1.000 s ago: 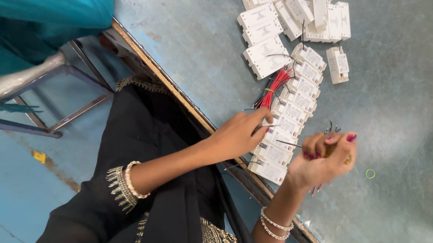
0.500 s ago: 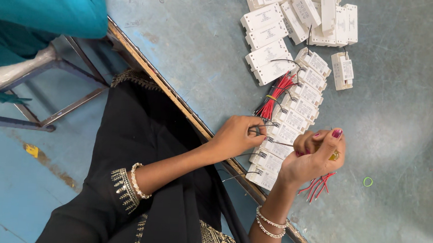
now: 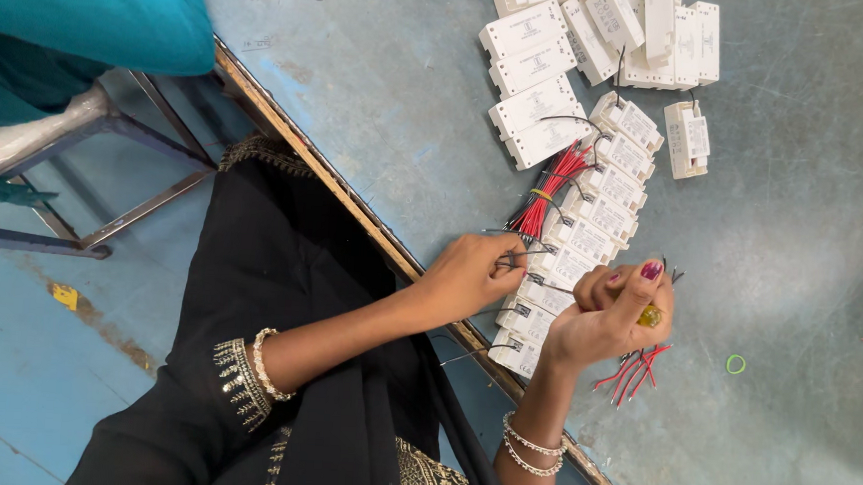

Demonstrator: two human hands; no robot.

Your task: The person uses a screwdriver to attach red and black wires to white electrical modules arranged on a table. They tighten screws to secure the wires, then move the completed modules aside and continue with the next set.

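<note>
At the far left, a person in teal clothing (image 3: 86,22) sits on a metal-framed stool (image 3: 107,153) over the blue floor (image 3: 5,366). The worker's black sleeve (image 3: 233,380) carries gold trim and a bangle at the wrist.

The left hand (image 3: 469,275) rests at the near edge of the grey worktop (image 3: 380,100). Its grip is narrow: fingertips pinch a thin black wire (image 3: 526,253) leading to the row of white modules (image 3: 593,212). The row runs from the worktop edge diagonally toward the far right, each module just beside the next. A bundle of red wires (image 3: 550,190) lies against the left side of the row, tied with a yellow band.

The right hand (image 3: 612,318) sits just right of the row, fingers curled closed around short red wires (image 3: 634,365), whose ends hang below the palm. A gold ring shows on one finger.

A stack of larger white modules (image 3: 614,34) occupies the far part of the worktop. A small green ring (image 3: 736,364) lies to the right, apart from the hands.
</note>
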